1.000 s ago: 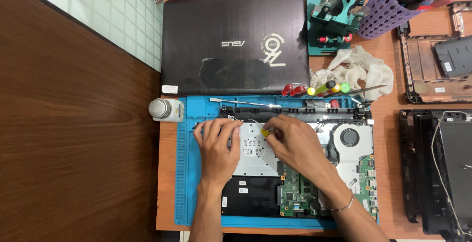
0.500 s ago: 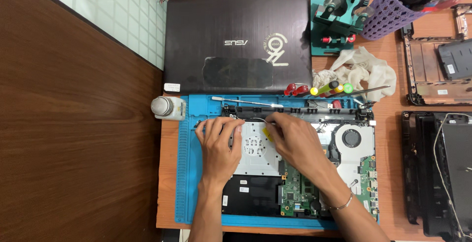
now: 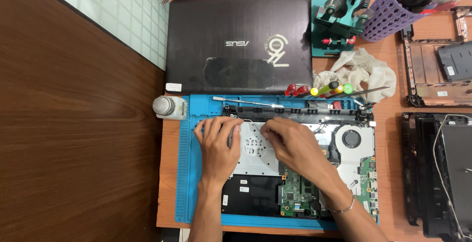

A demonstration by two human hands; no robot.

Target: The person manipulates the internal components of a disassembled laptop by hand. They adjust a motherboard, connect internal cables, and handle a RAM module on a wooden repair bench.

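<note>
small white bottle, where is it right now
In the head view the small white bottle lies at the blue mat's upper left corner, just below the closed black laptop, beyond the left hand.

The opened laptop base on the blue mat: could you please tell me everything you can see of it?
The opened laptop base lies flat on the blue mat, bottom cover off. A silver metal plate fills its upper left, a round cooling fan sits at upper right, green circuit boards show lower down, and a black panel covers the lower left. The left hand rests on its left part; the right hand presses fingertips near the plate's middle.
</note>
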